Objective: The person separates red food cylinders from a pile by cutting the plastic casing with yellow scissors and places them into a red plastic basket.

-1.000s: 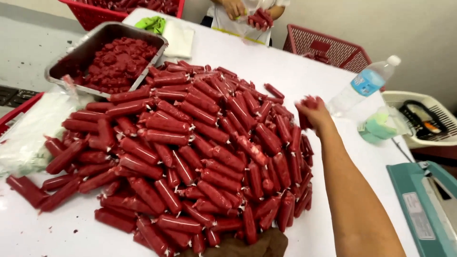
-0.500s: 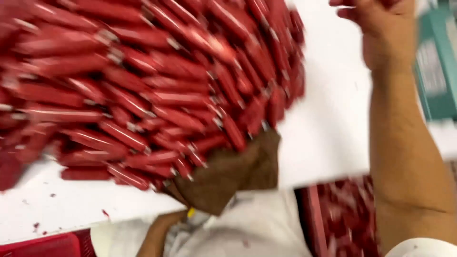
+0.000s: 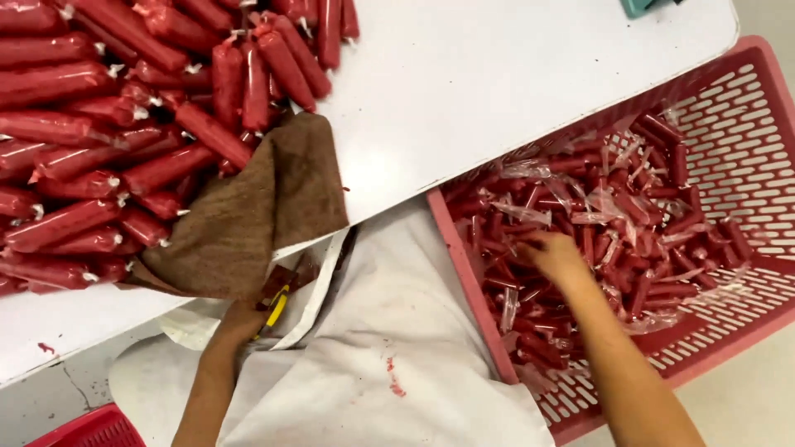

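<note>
A worker's right hand (image 3: pixel 556 258) reaches into a pink plastic basket (image 3: pixel 749 108) beside the white tabletop (image 3: pixel 513 74), fingers spread loosely over red sausage sticks (image 3: pixel 613 240) in clear wrappers, gripping none that can be seen. The left hand (image 3: pixel 242 321), below the tabletop's edge, closes on a small yellow-handled tool (image 3: pixel 277 308) near a brown cloth (image 3: pixel 248 215). The sticks look light, soft and slick in film, best pinched mid-length. More red sticks (image 3: pixel 124 124), tied at the ends, pile on the tabletop left of the basket.
</note>
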